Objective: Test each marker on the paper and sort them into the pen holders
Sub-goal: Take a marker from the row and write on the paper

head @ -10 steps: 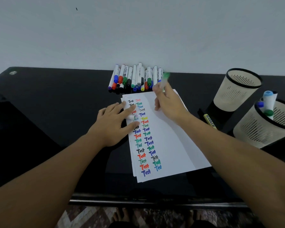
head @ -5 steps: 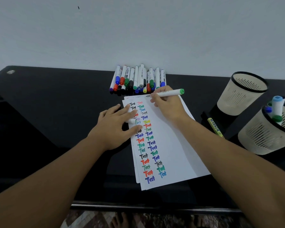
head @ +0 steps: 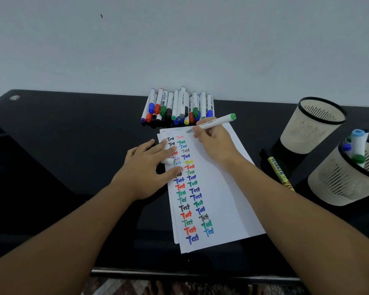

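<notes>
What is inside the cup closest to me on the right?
The nearer pen holder holds a few markers standing up, with light blue, blue and green ends. Their lower parts are hidden by its wall.

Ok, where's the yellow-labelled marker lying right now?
In the head view, the yellow-labelled marker lies flat on the black table, right of the paper, just in front of the two pen holders, beyond the right forearm.
</notes>
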Tool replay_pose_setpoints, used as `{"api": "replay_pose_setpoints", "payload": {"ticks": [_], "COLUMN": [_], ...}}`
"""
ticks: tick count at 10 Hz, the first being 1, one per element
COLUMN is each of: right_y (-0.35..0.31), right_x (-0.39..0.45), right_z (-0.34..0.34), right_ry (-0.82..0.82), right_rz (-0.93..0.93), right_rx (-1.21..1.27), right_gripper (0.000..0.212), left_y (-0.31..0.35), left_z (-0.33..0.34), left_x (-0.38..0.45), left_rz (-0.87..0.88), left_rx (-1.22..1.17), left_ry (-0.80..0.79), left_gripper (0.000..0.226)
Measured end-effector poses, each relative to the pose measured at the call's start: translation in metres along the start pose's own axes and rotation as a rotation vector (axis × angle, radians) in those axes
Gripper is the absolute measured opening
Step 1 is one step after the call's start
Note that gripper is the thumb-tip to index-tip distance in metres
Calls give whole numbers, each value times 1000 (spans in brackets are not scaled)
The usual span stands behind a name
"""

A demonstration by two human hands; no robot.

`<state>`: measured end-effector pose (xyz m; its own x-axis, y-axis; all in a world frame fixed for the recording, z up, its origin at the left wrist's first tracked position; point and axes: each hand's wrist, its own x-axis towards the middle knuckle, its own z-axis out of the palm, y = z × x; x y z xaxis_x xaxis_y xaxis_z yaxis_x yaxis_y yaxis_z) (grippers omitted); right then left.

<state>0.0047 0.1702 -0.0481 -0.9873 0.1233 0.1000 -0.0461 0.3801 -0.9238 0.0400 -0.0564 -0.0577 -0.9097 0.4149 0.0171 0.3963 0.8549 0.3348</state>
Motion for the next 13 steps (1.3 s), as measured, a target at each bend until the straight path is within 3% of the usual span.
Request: {"api": "replay_pose_setpoints", "payload": {"ticks": [3,6,13], "right_y": [-2,5,2], "right_x": [12,13,14], "right_z": [-4,3,6], "right_ry": [22,-6,-2], "right_rz": [18,55,56], "right_rx": [98,-124,-230], "right_gripper": [11,26,30], "left_y": [-2,0,1], "left_z": [1,-1,-1], "left_x": [0,0,-1], "left_rz": [5,3,-1], "left_rx": [-17,-14,-16], "left_ry": [12,-1,5], "left_gripper": [80,77,76]}}
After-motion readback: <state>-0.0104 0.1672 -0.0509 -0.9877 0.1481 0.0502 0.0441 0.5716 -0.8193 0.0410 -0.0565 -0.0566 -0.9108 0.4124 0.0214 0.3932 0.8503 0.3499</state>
